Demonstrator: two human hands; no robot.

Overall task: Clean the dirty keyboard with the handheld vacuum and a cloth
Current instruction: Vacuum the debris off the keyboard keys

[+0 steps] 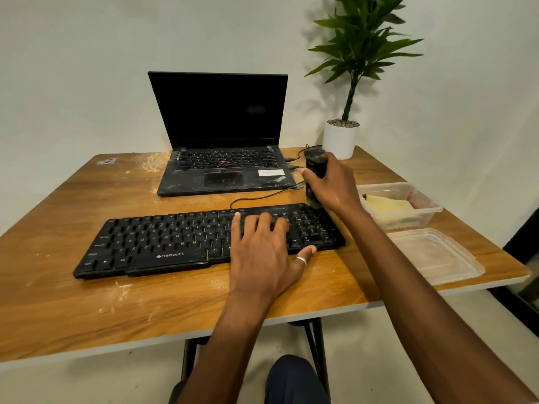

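Keyboard [163, 243], black and dusted with pale specks, is lying across the middle of the wooden bench [73, 310], its cable [262, 196] trailing off towards the open laptop [221, 121] behind it. The left grip [262, 252] is lying released and flat over the keys just left of the number pad, fingers spread and pressing down, with the ringed thumb resting at the keyboard's near edge. The right grip [329, 185] is grasping the handheld vacuum [315, 167], a dark cylinder standing nearly upright, fingers wrapping round its body. The vacuum's lower end is sitting at the far right corner of the keyboard, above the number pad; whether it is touching the keys I cannot tell. To the right, a clear plastic tub [431, 209] is holding what looks like a yellow cloth [390, 205], and its lid [437, 258] is lying just in front of it near the bench edge. A potted plant [340, 139] is standing at the back right corner. Pale dust is streaking the bench surface.
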